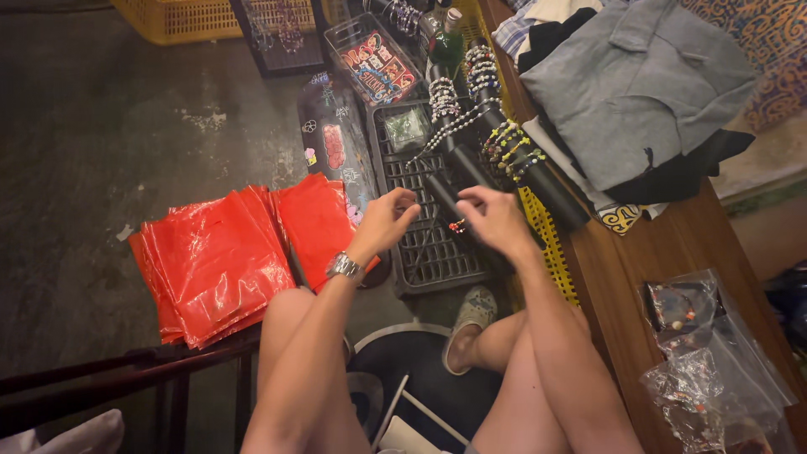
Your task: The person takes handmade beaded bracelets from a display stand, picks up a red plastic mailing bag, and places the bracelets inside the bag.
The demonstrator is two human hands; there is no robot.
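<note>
Head view: above the black plastic crate, the left hand and right hand nearly meet, fingers pinched on a small beaded bracelet between them. Red plastic bags lie left of the crate; black bracelet-laden rolls lean beyond it.

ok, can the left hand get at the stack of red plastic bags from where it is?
Probably yes. The left hand hovers over the grey crate, right beside the red plastic bags. Nothing lies between them, and the bags sit uncovered on the floor. Its fingers appear busy with something small, though.
</note>
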